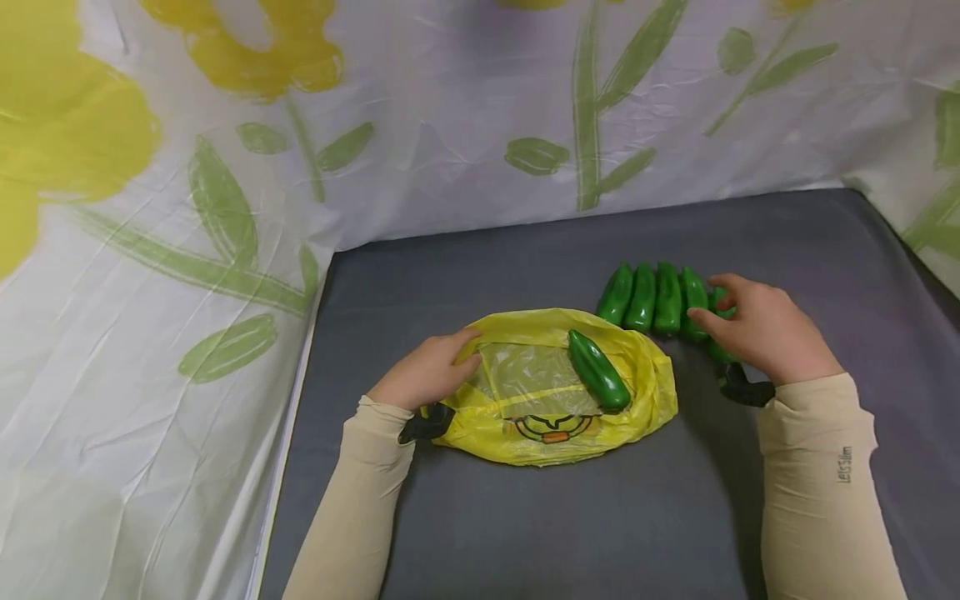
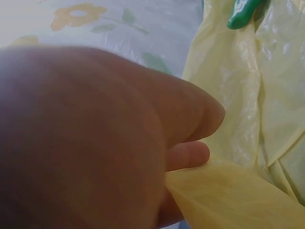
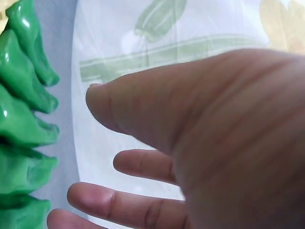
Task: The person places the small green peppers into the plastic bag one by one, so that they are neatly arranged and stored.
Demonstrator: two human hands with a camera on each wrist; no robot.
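Note:
A yellow plastic bag [image 1: 525, 454] lies with its mouth spread wide, and one glossy green pepper [image 1: 597, 371] rests inside at its right. My left hand [image 1: 429, 372] holds the bag's left rim; in the left wrist view the yellow film [image 2: 233, 195] runs between the fingers. Beyond the bag's right side, several green peppers [image 1: 667, 300] lie side by side in a row. Over the row's right end hovers my right hand [image 1: 776, 329], thumb and fingers apart. The right wrist view shows nothing between them, with the peppers [image 3: 24, 119] off to the left.
A dark grey tabletop [image 1: 540, 533] carries everything. White cloth walls [image 1: 450, 167] painted with yellow flowers and green leaves close off its back and sides. Each wrist wears a black strap [image 1: 426, 423].

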